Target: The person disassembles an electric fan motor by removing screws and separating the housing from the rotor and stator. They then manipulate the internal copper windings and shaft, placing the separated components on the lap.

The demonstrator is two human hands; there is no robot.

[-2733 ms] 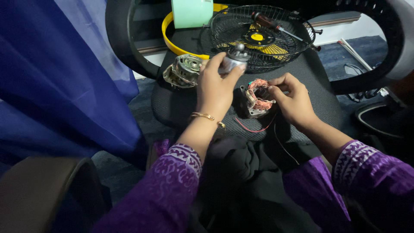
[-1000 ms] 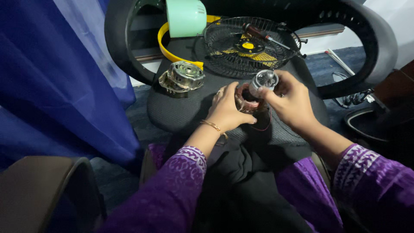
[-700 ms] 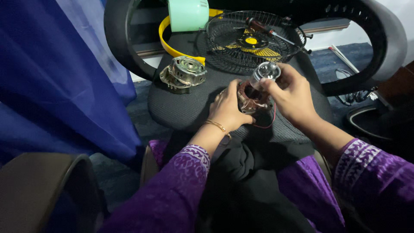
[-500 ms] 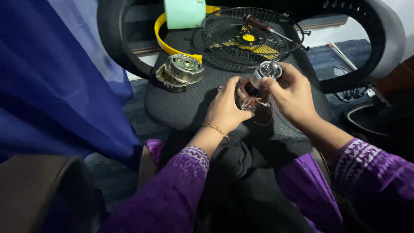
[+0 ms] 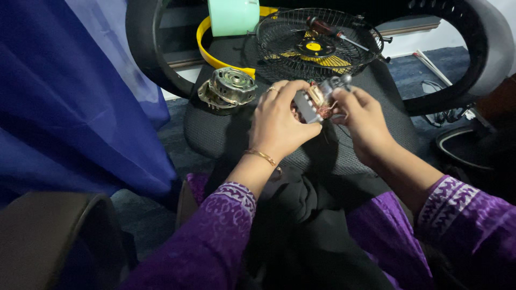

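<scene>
Our left hand (image 5: pixel 279 121) and right hand (image 5: pixel 363 115) both grip the motor (image 5: pixel 317 101) above the chair seat (image 5: pixel 226 129).

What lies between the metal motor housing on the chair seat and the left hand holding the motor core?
Head view: only bare black mesh chair seat separates the motor housing from the left hand, which grips the motor core.

A black mesh chair seat (image 5: pixel 215 129) fills the centre of the frame, and its curved black armrest (image 5: pixel 473 59) arcs across the upper right. Blue fabric (image 5: pixel 64 107) hangs over the left side. A dark blue carpeted floor (image 5: pixel 177 145) shows below the seat edge and again at the upper right. A brown padded surface (image 5: pixel 48 236) occupies the lower left corner. Lighting is dim and even.
</scene>
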